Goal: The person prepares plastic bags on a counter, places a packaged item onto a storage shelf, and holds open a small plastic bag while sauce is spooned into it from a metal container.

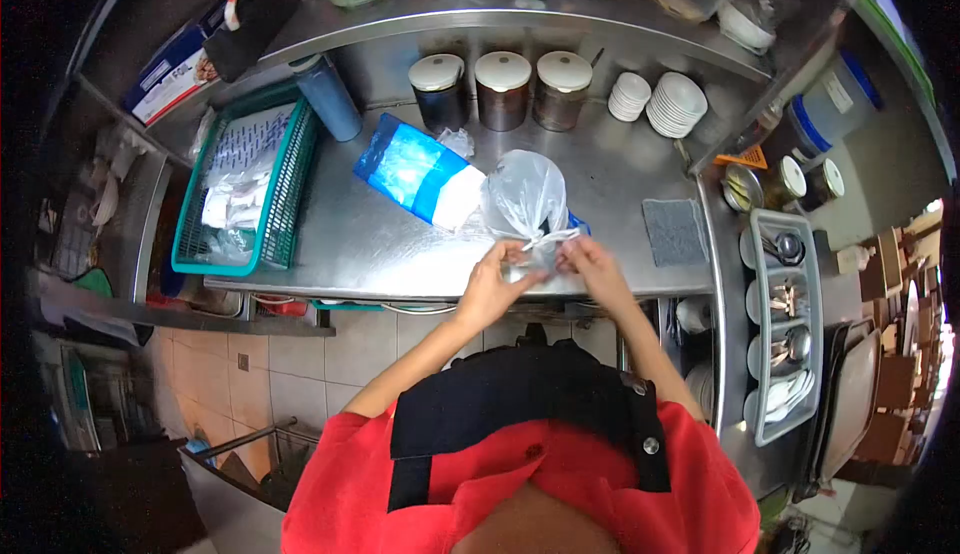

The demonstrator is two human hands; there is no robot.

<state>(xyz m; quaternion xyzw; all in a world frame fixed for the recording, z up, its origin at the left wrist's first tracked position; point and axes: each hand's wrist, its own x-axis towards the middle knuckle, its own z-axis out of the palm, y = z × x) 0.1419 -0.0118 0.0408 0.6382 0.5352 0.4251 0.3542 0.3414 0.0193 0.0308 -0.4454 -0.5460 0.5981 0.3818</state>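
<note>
A puffed-up clear plastic bag (525,192) stands near the front edge of the steel counter, its gathered neck turned toward me. My left hand (497,279) has its fingers closed on the left side of the neck. On the right side, my right hand (592,262) pinches the twisted end of the same bag. What is inside the bag I cannot make out. Touching it on the left lies a blue and white plastic packet (412,169). A bit of blue (578,222) shows behind the bag on the right.
A green basket (283,189) with plastic packs stands left, beside a blue bottle (328,99). Lidded canisters (503,89) and stacked small white dishes (677,106) line the back. A grey cloth (674,232) lies right, near a cutlery tray (787,324). A shelf (520,16) overhangs the counter.
</note>
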